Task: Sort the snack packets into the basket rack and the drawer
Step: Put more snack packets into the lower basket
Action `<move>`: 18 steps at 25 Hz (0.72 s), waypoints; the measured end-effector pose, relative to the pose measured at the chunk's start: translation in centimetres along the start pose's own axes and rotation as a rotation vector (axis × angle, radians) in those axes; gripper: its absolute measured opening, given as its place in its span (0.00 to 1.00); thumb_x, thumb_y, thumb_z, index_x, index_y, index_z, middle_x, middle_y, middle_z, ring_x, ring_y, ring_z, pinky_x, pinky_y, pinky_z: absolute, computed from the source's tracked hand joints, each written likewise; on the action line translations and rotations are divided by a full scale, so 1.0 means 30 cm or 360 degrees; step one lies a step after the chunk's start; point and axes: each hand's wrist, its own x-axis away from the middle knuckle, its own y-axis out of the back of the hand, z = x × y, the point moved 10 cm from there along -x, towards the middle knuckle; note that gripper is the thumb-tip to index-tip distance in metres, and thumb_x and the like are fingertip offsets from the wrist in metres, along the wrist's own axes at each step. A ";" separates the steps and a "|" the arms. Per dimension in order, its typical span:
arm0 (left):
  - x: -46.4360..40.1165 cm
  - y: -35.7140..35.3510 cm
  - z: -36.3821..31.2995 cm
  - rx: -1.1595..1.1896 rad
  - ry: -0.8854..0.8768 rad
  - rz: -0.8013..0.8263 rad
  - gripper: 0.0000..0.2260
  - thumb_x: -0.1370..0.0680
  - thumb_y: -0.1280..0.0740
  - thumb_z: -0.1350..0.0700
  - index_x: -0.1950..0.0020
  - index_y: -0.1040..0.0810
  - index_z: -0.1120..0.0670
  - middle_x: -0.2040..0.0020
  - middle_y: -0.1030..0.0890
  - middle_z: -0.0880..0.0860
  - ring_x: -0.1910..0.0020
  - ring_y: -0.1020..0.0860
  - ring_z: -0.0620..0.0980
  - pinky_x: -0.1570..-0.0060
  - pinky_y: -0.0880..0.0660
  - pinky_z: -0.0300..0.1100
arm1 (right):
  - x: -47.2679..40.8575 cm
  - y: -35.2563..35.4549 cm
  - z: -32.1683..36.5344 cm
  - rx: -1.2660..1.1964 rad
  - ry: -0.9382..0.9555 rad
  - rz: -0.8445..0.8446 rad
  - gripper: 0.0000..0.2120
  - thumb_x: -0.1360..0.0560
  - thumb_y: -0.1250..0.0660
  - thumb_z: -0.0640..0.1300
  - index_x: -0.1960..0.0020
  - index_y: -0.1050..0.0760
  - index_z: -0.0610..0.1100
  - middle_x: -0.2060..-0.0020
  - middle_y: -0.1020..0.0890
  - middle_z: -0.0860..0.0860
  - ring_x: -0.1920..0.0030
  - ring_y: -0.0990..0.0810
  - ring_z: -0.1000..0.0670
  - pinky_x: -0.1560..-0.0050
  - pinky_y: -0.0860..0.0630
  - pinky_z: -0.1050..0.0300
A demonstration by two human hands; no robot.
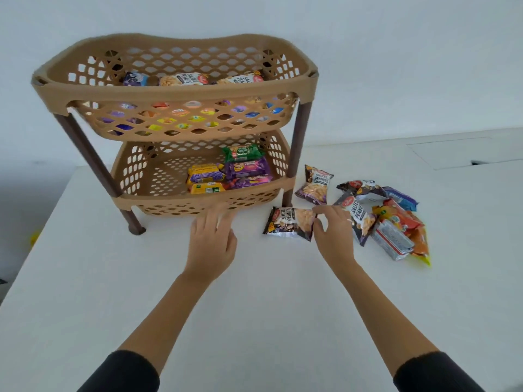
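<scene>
**Right hand pinches a peanut packet beside the rack**

A tan two-tier basket rack (175, 89) on dark brown legs stands on the white desk (254, 306). Its upper basket already holds several packets — two salted-peanut packets (184, 79) lie along the far side next to a blue-and-purple one, and more coloured wrappers show through the lattice front. In the lower basket (158, 176) a small stack sits at the right: a green biscuit packet (242, 152) at the back, purple packets (247, 169) in front of it, and yellow packets (205, 178) to their left.

The right hand (334, 233) has thumb and fingers closed on the right edge of a salted-peanut packet (288, 223) lying on the desk just in front of the rack's front right leg. The left hand (212, 239) grips nothing — its fingers are spread and extended, palm down, just in front of the lower basket's front rim; whether they touch it cannot be told.

To the right of the held packet is a loose heap of unsorted snacks (390, 219): another peanut packet (314, 185) near the rack leg, more peanut packets, a blue wrapper, orange and yellow packets and a silver-and-red one, overlapping one another. Both forearms emerge from dark sleeves (124, 372).
</scene>
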 end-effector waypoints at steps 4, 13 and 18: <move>-0.024 -0.238 -0.242 0.0142 -0.0122 0.0499 0.24 0.27 0.33 0.58 0.31 0.31 0.56 0.33 0.28 0.57 0.35 0.29 0.56 0.43 0.25 0.52 | 0.118 -0.008 -0.190 0.0245 0.0005 0.0423 0.15 0.29 0.33 0.35 0.43 0.22 0.43 0.45 0.20 0.46 0.44 0.24 0.43 0.45 0.25 0.49; -0.117 -0.485 -0.451 -0.0281 -0.0261 0.0894 0.34 0.26 0.43 0.36 0.26 0.37 0.54 0.36 0.24 0.54 0.42 0.28 0.57 0.50 0.30 0.50 | 0.249 -0.002 -0.314 0.0283 0.0251 0.0776 0.16 0.23 0.41 0.44 0.38 0.25 0.44 0.32 0.28 0.45 0.33 0.29 0.44 0.36 0.31 0.49; -0.042 -0.437 -0.427 -0.0336 -0.0047 0.0853 0.31 0.31 0.39 0.37 0.33 0.29 0.51 0.52 0.22 0.52 0.55 0.24 0.56 0.60 0.29 0.48 | 0.201 0.016 -0.268 0.0091 0.0177 0.0843 0.18 0.23 0.38 0.45 0.33 0.30 0.47 0.34 0.28 0.50 0.34 0.30 0.48 0.35 0.34 0.55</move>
